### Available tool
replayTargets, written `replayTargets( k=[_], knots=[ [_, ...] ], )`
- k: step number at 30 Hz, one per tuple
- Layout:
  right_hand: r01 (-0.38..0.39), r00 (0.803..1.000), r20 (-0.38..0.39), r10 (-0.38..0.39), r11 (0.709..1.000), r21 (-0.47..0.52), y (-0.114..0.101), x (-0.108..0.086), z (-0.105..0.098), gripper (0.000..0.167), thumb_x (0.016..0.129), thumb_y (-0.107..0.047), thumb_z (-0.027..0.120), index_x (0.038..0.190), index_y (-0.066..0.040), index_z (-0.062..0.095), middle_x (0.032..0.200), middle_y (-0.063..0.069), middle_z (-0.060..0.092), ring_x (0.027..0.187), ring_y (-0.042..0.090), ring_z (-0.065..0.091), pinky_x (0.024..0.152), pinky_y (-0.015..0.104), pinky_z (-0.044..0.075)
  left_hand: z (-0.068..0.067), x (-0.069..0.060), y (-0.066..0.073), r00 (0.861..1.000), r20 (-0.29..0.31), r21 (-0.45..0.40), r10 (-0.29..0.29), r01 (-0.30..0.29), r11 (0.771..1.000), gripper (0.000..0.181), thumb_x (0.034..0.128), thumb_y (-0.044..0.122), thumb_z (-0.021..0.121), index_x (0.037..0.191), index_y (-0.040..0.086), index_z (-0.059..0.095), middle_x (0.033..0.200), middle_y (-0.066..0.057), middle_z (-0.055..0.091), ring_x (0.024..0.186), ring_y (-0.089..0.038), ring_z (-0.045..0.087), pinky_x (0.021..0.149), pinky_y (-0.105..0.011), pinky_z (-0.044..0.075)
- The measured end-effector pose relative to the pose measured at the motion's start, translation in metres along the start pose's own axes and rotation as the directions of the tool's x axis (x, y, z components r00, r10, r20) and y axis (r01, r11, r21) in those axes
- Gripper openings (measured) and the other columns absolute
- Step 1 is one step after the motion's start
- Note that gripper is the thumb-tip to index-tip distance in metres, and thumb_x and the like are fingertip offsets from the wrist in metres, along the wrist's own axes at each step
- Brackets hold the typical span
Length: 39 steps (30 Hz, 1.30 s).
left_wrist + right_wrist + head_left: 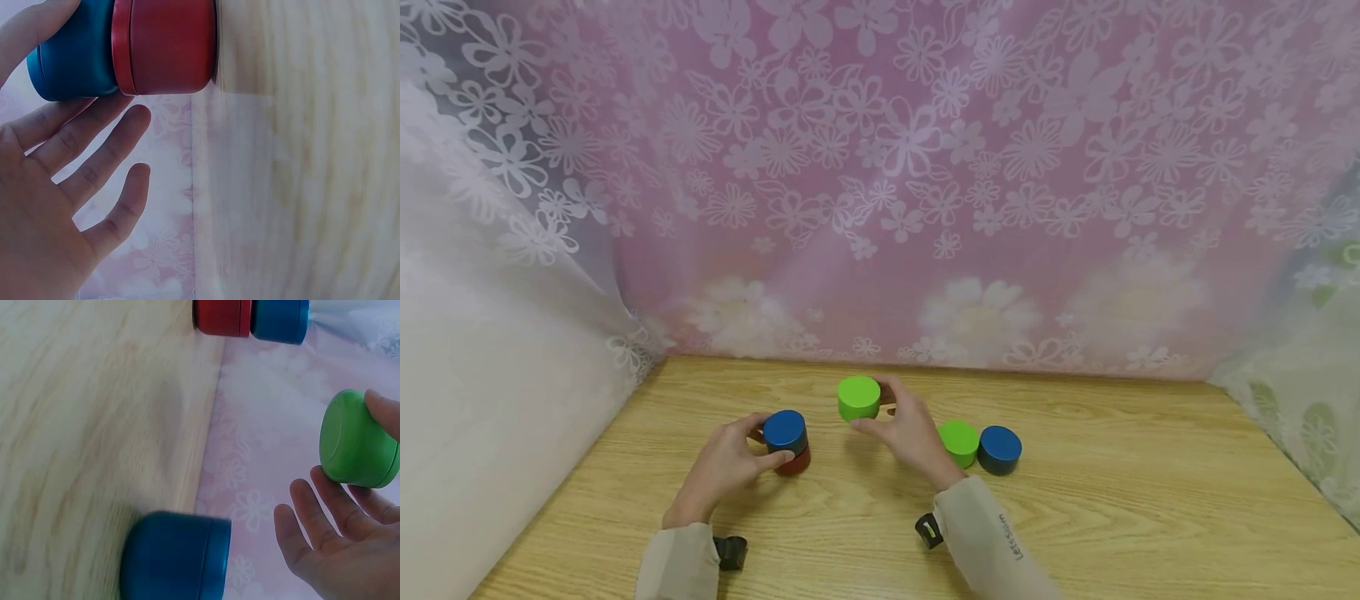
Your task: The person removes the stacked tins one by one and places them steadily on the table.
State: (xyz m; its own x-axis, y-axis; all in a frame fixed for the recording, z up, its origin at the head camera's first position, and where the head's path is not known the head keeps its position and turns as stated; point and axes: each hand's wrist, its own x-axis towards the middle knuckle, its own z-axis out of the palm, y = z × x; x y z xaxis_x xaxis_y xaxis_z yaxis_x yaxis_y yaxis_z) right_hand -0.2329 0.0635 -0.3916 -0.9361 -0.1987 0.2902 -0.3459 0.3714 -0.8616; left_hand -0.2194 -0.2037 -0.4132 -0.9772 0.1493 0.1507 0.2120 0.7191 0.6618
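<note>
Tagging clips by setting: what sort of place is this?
Likely a makeshift recording booth, though the wider room is hidden: a wooden table has a floral curtain behind it and pale hangings on both sides.

In the head view, toward five o'clock from the middle, dark lettering (1011,537) stands on the person's right sleeve (981,533). It seems to read "LetsSlim", running up toward eleven o'clock; the small letters after "Lets" are too blurred to be sure of.

Pink flower-patterned curtain (880,192) hangs behind the wood-grain tabletop (1150,517), whitish sheeting (490,375) at left.
</note>
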Motion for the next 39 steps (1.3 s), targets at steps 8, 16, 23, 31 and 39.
replayTargets(
  k=[8,16,23,31,39],
  knots=[
    [0.011,0.999,-0.036,-0.013,0.999,-0.034,0.004,-0.003,-0.015,0.056,0.084,-0.009,0.083,0.134,-0.001,0.057,0.116,0.013,0.065,0.11,0.033,0.06,0.093,0.057,0.048,0.0,0.0,0.0,1.0,0.005,0.0,-0.009,0.009,1.0,0.064,0.0834,0.031,0.086,0.133,-0.002,0.063,0.109,-0.009,0.071,0.099,-0.029,0.068,0.083,-0.051,0.055],
    [-0.001,0.999,-0.046,-0.001,0.999,-0.046,0.013,-0.007,-0.03,0.054,0.085,-0.01,0.083,0.132,-0.003,0.057,0.115,0.009,0.065,0.11,0.029,0.06,0.095,0.058,0.047,0.001,0.001,-0.002,1.0,0.003,0.001,-0.015,0.015,1.0,0.064,0.0832,0.031,0.086,0.132,-0.002,0.063,0.108,-0.009,0.071,0.099,-0.028,0.067,0.083,-0.05,0.055],
    [-0.027,0.998,-0.059,0.023,0.998,-0.06,0.017,-0.009,-0.044,0.055,0.084,-0.008,0.083,0.132,-0.004,0.057,0.115,0.009,0.065,0.109,0.029,0.06,0.095,0.055,0.047,0.001,0.002,-0.002,1.0,0.001,-0.001,-0.011,0.011,1.0,0.064,0.0836,0.032,0.086,0.133,-0.002,0.063,0.107,-0.009,0.071,0.097,-0.027,0.068,0.082,-0.05,0.055],
    [-0.047,0.997,-0.063,0.042,0.995,-0.088,0.024,-0.012,-0.058,0.057,0.085,-0.007,0.082,0.135,-0.004,0.055,0.117,0.01,0.065,0.111,0.029,0.059,0.097,0.054,0.046,0.002,0.002,-0.003,1.0,-0.004,-0.003,-0.007,0.007,1.0,0.063,0.0837,0.03,0.086,0.133,-0.002,0.063,0.107,-0.008,0.071,0.098,-0.027,0.067,0.083,-0.05,0.055],
    [-0.054,0.996,-0.08,0.043,0.987,-0.15,0.028,-0.017,-0.075,0.056,0.085,-0.009,0.082,0.133,0.0,0.055,0.117,0.014,0.065,0.111,0.032,0.06,0.096,0.055,0.047,0.002,0.002,-0.005,1.0,-0.008,0.002,0.011,-0.011,1.0,0.061,0.0836,0.028,0.086,0.132,-0.001,0.063,0.107,-0.007,0.071,0.098,-0.027,0.067,0.082,-0.049,0.055]
  ],
)
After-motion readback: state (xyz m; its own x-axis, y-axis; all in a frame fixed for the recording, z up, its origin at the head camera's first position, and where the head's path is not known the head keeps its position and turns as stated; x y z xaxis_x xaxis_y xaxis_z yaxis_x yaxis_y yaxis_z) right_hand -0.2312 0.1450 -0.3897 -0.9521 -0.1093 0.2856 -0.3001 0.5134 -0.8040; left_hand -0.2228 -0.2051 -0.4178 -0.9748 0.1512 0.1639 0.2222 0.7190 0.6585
